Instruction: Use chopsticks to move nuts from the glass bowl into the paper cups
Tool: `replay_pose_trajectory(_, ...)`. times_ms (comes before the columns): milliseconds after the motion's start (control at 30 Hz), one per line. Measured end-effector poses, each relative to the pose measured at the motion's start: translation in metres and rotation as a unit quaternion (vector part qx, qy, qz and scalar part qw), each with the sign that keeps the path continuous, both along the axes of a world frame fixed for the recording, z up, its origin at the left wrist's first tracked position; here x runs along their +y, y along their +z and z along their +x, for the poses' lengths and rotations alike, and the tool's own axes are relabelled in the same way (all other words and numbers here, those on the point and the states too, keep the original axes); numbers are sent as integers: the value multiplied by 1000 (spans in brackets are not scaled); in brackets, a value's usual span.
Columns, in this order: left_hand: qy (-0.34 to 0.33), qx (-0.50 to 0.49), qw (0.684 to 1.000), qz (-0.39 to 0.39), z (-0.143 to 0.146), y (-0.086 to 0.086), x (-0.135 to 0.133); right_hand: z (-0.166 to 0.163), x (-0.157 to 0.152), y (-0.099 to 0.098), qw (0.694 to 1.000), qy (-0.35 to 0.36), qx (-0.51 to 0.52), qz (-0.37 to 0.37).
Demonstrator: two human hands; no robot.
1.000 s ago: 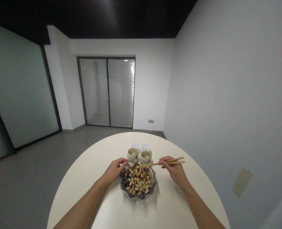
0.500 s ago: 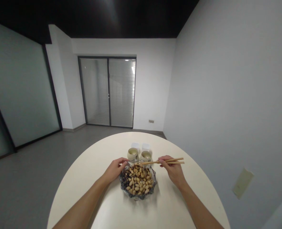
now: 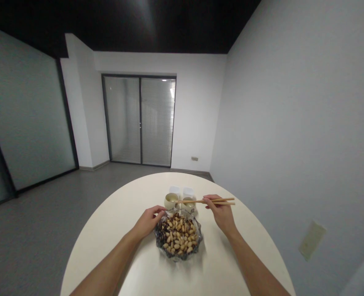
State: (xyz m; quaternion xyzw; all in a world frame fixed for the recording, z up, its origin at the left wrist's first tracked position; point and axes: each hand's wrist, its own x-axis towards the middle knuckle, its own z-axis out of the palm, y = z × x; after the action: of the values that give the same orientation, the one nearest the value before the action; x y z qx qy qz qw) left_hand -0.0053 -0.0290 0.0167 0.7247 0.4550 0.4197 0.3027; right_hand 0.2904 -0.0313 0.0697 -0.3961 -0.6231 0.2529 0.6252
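Note:
A scalloped glass bowl [image 3: 197, 246] stands in the middle of the table, filled with pistachios, other pale nuts and dark seeds. My left hand [image 3: 148, 221] grips its upper left rim with thumb and fingers. Chopsticks [image 3: 195, 201] are in my right hand [image 3: 220, 211], closed around them. Their tips reach left over the right cup [image 3: 190, 207] and end by the left cup [image 3: 171, 202]. Whether anything is pinched between the tips is too small to tell. Both small cups are pale green-yellow and stand just behind the bowl.
Two white, translucent dishes, one at the left [image 3: 174, 190] and one at the right [image 3: 188, 191], sit behind the cups. All of this rests on a round cream table [image 3: 108, 230]. A white wall [image 3: 293, 123] runs along the right side.
My right hand has moved up slightly, lifting the chopstick tips from the bowl's back edge to the cups. My left hand stays at the bowl rim.

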Motion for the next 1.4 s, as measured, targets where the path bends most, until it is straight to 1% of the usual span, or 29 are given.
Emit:
replay_pose_trajectory(200, -1, 0, 1000, 1, 0, -1, 1, -13, 13, 6, 1000, 8, -10, 9)
replay_pose_trajectory(500, 3, -2, 1000, -1, 1, -1, 1, -22, 31, -3, 1000, 9, 1, 1)
replay_pose_trajectory(733, 4, -10, 1000, -2, 1, -1, 1, -27, 30, -11, 1000, 13, 9, -1)
replay_pose_trajectory(933, 2, -11, 1000, -2, 1, 0, 2, -26, 30, -15, 1000, 15, -13, -4)
replay_pose_trajectory(1167, 5, -9, 1000, -4, 1, 2, 1, -25, 28, -17, 1000, 15, -7, 1)
replay_pose_trajectory(1400, 3, -9, 1000, -1, -2, 0, 2, -25, 23, -16, 1000, 12, -9, -5)
